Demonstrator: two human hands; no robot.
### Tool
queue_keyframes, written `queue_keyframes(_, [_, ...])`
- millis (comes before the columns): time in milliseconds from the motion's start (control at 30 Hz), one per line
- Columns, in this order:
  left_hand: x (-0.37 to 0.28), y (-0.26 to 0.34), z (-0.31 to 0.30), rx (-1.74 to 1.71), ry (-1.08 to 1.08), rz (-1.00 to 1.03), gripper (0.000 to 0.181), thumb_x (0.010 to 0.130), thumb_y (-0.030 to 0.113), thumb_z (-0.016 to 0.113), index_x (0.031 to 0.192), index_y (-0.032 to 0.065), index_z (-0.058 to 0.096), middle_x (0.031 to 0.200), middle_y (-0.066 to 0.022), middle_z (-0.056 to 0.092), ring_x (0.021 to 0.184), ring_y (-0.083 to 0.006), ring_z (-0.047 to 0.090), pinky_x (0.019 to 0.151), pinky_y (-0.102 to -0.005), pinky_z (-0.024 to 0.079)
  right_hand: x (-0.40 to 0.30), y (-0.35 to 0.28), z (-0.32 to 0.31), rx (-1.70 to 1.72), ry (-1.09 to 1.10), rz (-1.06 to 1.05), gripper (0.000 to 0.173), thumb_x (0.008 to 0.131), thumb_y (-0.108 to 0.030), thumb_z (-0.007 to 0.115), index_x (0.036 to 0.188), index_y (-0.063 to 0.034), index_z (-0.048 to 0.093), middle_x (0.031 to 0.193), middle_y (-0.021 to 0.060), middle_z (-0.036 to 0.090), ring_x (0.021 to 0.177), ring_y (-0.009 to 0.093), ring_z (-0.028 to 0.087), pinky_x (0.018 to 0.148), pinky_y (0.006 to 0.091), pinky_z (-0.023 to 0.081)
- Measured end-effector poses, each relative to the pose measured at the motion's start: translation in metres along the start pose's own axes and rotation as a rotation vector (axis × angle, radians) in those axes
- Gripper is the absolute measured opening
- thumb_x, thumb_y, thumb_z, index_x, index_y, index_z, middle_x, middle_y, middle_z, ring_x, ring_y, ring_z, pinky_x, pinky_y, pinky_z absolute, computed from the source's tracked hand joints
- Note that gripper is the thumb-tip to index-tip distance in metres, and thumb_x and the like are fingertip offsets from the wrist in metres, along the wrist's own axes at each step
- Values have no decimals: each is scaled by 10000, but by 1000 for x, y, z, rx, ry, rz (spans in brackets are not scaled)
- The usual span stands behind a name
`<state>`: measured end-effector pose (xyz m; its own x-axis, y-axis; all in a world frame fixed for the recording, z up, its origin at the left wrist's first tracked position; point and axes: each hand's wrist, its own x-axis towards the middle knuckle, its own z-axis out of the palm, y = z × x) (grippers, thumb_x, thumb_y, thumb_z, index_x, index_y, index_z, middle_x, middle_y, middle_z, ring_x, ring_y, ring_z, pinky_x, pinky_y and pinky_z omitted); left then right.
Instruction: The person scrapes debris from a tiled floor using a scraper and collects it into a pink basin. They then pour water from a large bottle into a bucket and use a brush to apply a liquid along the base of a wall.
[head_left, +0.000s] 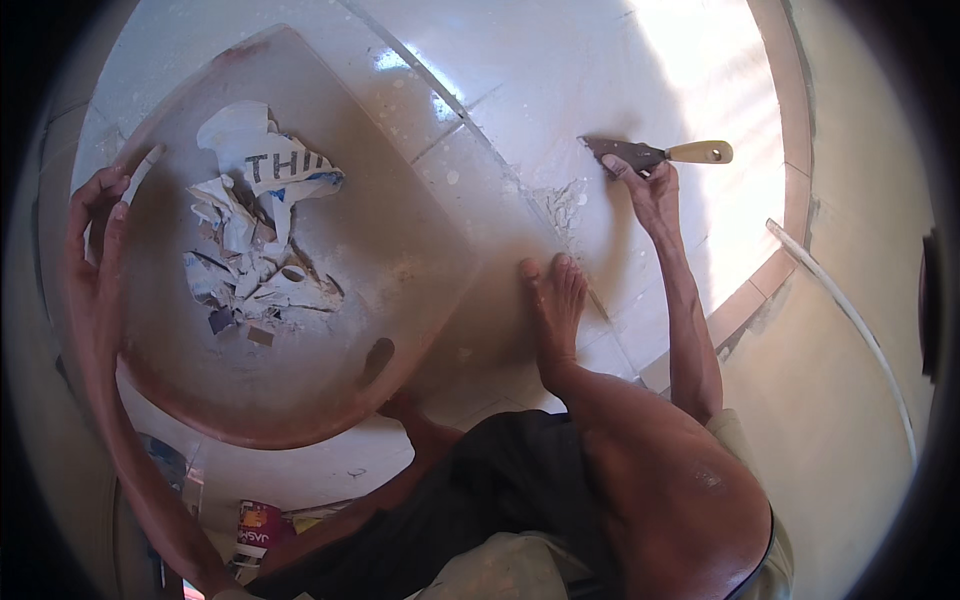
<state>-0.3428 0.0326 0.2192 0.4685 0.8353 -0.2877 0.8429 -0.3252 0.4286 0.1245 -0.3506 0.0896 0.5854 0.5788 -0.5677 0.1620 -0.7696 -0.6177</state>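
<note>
My right hand (651, 184) grips a putty knife (634, 153) by its dark blade, near where the blade meets the pale yellow handle; its tip lies over the tiled floor (517, 90). Below the tool, whitish crumbs and scrapings (562, 206) lie along a tile joint. My left hand (101, 217) is at the far left, at the rim of a large brownish plastic tub or seat-like tray (405, 247), its thumb and fingers curled round a small whitish strip (144, 174). On the tray lies a heap of torn printed paper and flaky debris (259, 277).
My bare foot (559, 300) stands between tray and scrapings. A thin white pipe or hose (847, 304) leans along the wall at right. A printed tub (256, 529) stands at lower left, beside my leg. Bright light falls on the floor at upper right.
</note>
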Motion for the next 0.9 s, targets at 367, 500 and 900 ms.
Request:
queue_keyframes(367, [-7, 17, -37, 70, -110, 173, 324, 1101, 252, 619, 1355, 58, 674, 1291, -73, 711, 1254, -199, 632, 1164, -395, 430, -65, 62, 21, 266, 150, 36, 245, 979, -212, 797, 1070, 16, 804, 910, 70, 807, 773, 122, 704, 723, 309, 567])
queue_keyframes(500, [-5, 83, -22, 41, -157, 231, 319, 1107, 246, 612, 1358, 59, 669, 1253, -79, 722, 1241, -201, 636, 1157, -393, 437, -90, 75, 40, 160, 151, -79, 285, 995, -262, 782, 1126, -9, 792, 939, 73, 786, 879, 129, 670, 816, 323, 537])
queue_keyframes(900, [-65, 13, -48, -68, -203, 162, 371, 1107, 179, 596, 1444, 23, 594, 1274, -111, 696, 1242, -212, 622, 1153, -381, 425, -299, 280, -34, -473, 812, 394, 282, 911, -233, 722, 930, 48, 737, 832, 229, 736, 785, 382, 735, 730, 501, 571])
